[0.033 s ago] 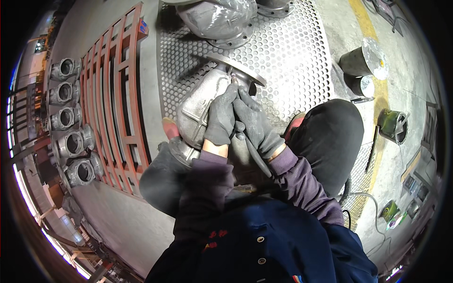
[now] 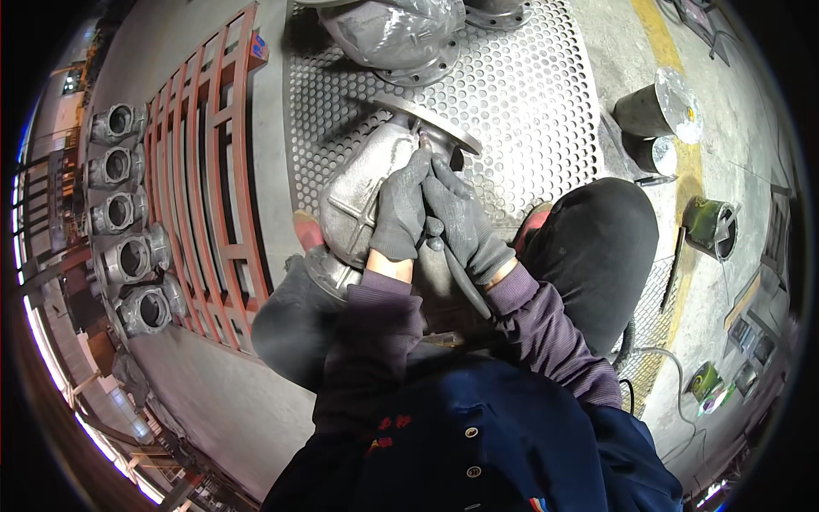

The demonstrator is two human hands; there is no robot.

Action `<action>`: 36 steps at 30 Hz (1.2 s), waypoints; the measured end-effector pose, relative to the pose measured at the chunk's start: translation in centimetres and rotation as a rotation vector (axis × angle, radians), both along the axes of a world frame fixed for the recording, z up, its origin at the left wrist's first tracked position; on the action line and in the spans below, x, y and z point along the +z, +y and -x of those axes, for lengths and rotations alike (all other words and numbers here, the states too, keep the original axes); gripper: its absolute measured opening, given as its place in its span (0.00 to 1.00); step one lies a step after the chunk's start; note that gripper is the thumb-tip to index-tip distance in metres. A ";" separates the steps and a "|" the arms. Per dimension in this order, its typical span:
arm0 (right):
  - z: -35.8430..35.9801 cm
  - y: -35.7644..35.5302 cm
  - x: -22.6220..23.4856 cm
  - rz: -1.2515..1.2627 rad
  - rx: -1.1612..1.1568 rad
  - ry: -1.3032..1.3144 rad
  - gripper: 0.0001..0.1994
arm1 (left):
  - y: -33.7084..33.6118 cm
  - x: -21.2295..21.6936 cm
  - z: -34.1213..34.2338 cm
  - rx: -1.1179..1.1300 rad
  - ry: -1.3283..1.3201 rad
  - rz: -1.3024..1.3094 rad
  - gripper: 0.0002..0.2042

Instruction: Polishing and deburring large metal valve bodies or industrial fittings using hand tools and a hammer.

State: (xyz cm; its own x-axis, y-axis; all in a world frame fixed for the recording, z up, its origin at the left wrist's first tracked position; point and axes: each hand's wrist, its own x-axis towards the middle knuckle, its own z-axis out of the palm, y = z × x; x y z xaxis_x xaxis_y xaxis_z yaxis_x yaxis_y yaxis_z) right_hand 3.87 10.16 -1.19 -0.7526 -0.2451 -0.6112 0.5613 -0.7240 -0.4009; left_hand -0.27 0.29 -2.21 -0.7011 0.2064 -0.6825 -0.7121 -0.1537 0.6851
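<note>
A grey cast-metal valve body (image 2: 345, 200) lies tilted between my knees, its round flange (image 2: 431, 122) pointing away from me. Both hands wear dark grey gloves and are closed together around a slim die grinder (image 2: 425, 143). Its thin tip touches or nearly touches the casting just below the flange; the exact contact is too small to tell. My left hand (image 2: 398, 209) wraps the tool from the left and lies against the casting. From the right, my right hand (image 2: 461, 218) grips it, with a dark hose (image 2: 465, 286) trailing below. Most of the tool's body is hidden by the gloves.
Under the casting is a perforated metal plate (image 2: 537, 102). Another large grey casting (image 2: 392, 34) stands beyond. To the left lie a red steel rack (image 2: 205, 188) and a row of several castings (image 2: 132, 260). Metal buckets (image 2: 653, 111) and a green can (image 2: 708, 226) stand right.
</note>
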 end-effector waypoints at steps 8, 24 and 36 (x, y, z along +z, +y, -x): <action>0.6 0.5 -1.2 0.022 0.006 0.066 0.18 | 0.9 0.6 0.7 0.025 0.019 -0.009 0.19; -0.5 -0.4 -2.4 -0.018 -0.041 0.320 0.11 | 0.4 0.5 0.5 0.015 -0.005 -0.003 0.19; 0.0 -0.1 -0.5 -0.134 -0.024 0.174 0.13 | 0.6 2.2 0.1 -0.024 -0.029 0.096 0.22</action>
State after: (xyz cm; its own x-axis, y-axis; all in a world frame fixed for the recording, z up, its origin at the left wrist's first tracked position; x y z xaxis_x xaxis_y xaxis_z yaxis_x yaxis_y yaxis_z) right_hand 3.87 10.11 -1.70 -0.8545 -0.1505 -0.4972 0.4580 -0.6700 -0.5842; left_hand -0.41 0.93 0.01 -0.6767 0.1552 -0.7197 -0.7343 -0.0712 0.6751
